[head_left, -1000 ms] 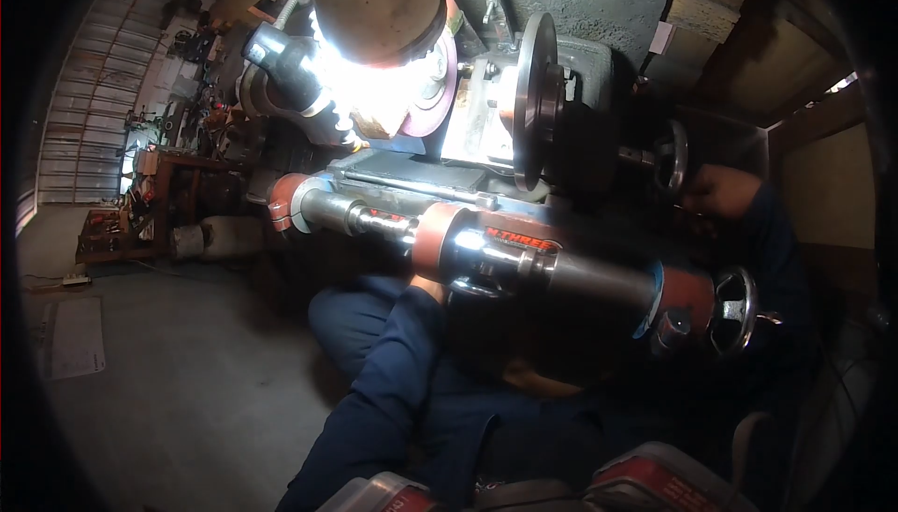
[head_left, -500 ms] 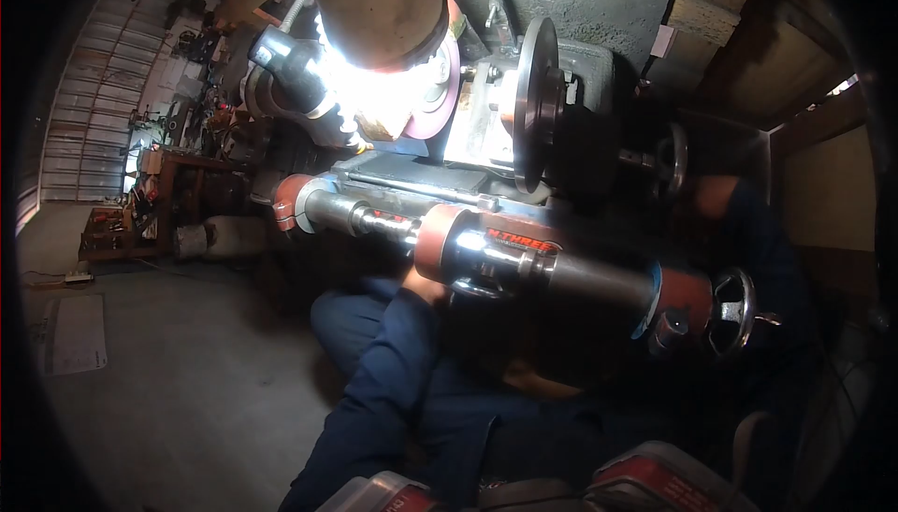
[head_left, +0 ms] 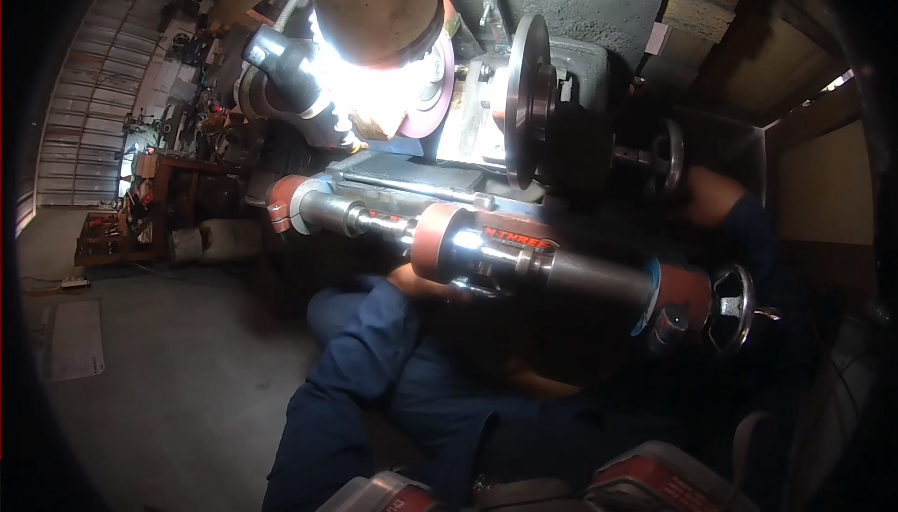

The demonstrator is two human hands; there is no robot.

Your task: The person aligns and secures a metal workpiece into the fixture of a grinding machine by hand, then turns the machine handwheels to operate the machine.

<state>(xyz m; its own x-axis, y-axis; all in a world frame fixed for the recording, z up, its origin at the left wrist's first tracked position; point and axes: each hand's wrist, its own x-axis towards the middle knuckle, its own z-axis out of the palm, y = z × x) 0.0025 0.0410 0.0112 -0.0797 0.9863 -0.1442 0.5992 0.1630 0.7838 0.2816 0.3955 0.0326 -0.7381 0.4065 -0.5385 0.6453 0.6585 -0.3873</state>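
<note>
My left hand [head_left: 421, 282] is below the red collar [head_left: 433, 243] of the grinding machine, closed at the curved metal rim of a lower handwheel [head_left: 482, 290]; most of its fingers are hidden. Over on the right, my right hand [head_left: 717, 198] is closed at the edge of a shiny handwheel [head_left: 671, 158], its fingers in shadow. Between and above the hands stands a large upright metal disc [head_left: 530, 100]. Left of that disc, a pinkish grinding wheel [head_left: 432, 91] shows beside a very bright glare.
A lamp with a broad shade [head_left: 374, 7] hangs over the grinding wheel. A steel shaft [head_left: 599, 280] runs across the front to a spoked handwheel [head_left: 732, 308]. Clear-lidded boxes [head_left: 655, 479] lie at the bottom edge. A wooden shelf [head_left: 168, 199] with small parts stands at left.
My left hand has shifted slightly left and its forearm has swung out to the left. My right hand shows more clearly beside the handwheel. The whole view has shifted slightly.
</note>
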